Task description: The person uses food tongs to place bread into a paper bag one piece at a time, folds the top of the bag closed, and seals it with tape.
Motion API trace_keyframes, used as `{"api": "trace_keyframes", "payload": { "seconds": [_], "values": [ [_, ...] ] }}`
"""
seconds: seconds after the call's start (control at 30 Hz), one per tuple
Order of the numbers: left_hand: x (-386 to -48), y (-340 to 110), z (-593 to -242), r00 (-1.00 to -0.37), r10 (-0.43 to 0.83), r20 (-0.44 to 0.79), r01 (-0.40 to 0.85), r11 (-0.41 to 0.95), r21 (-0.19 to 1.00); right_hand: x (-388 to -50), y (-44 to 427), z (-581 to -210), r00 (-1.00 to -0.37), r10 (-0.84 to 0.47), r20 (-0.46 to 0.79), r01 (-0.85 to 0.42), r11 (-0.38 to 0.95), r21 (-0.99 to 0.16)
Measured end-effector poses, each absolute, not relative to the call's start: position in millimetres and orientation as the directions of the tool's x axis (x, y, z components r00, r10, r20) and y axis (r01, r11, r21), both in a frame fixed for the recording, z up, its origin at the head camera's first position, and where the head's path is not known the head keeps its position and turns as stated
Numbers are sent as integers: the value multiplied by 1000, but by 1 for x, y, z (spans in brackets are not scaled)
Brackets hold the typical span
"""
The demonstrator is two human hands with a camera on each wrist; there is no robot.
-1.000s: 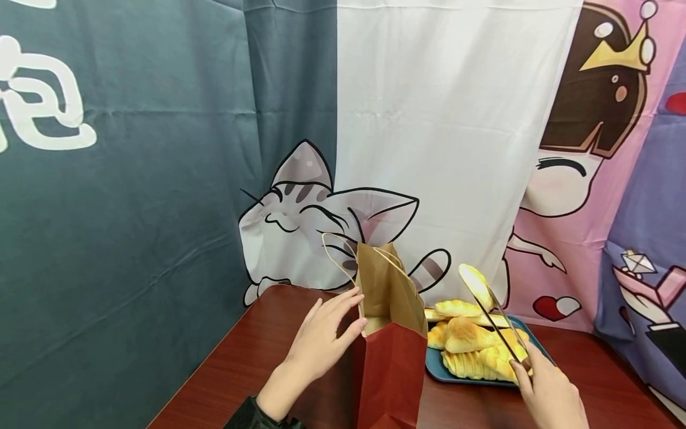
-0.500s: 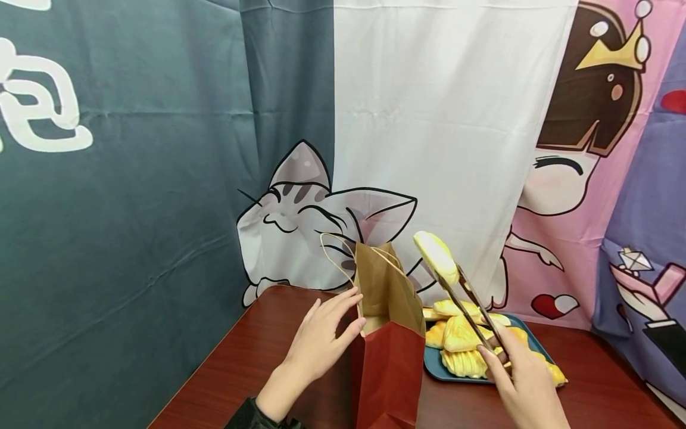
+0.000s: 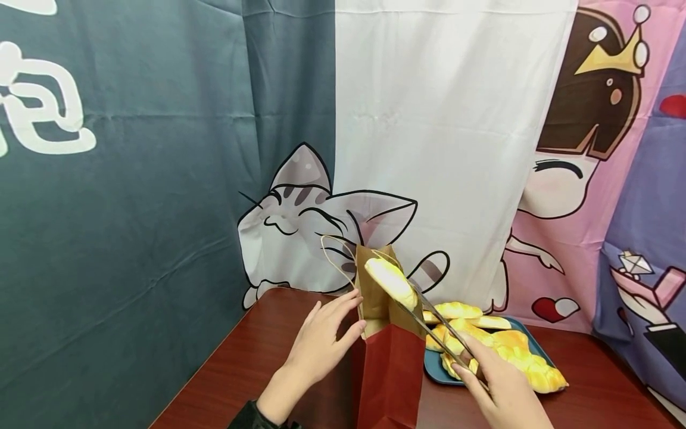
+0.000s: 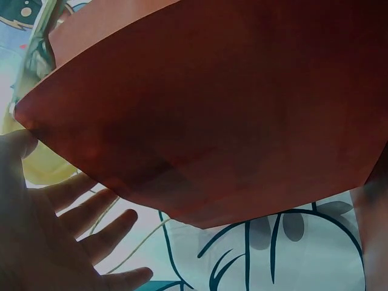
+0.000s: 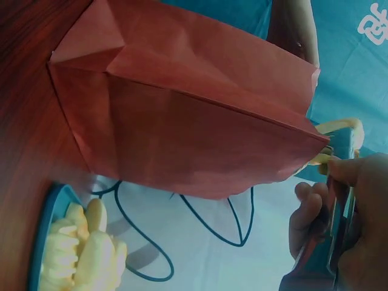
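Note:
A red paper bag with a brown inside and cord handles stands upright on the table, its mouth open. My left hand touches the bag's left rim with fingers extended; in the left wrist view the spread fingers lie along its edge. My right hand grips metal tongs. Between the tongs' tips is a long pale-yellow bread roll, tilted, over the bag's mouth. It hides part of the brown inside.
Right of the bag, a blue tray holds several breads, one jutting past its edge. Behind the wooden table hangs a printed cloth with a cat and a crowned figure.
My right hand has moved left with the tongs, carrying the bread roll from above the tray to over the bag's mouth. My left hand has stayed at the bag's rim.

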State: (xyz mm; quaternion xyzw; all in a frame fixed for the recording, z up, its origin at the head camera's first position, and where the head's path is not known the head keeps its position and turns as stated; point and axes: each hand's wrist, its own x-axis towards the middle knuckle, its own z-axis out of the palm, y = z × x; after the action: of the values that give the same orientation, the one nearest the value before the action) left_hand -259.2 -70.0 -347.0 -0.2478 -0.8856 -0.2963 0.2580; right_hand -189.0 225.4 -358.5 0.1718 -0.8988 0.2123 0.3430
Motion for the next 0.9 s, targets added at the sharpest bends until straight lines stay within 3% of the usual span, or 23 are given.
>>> {"api": "trace_keyframes", "payload": {
  "seconds": [0.3, 0.4, 0.9],
  "values": [
    [-259, -73, -346, -752, 259, 607, 575, 708, 410, -185, 232, -349, -852, -83, 517, -289, 899, -330],
    [-258, -75, -346, -755, 253, 604, 571, 706, 418, -184, 234, -347, -874, -72, 480, -254, 911, -326],
    [-258, -75, -348, -757, 250, 604, 566, 711, 416, -182, 236, -349, -815, -88, 573, -313, 899, -307]
  ]
}}
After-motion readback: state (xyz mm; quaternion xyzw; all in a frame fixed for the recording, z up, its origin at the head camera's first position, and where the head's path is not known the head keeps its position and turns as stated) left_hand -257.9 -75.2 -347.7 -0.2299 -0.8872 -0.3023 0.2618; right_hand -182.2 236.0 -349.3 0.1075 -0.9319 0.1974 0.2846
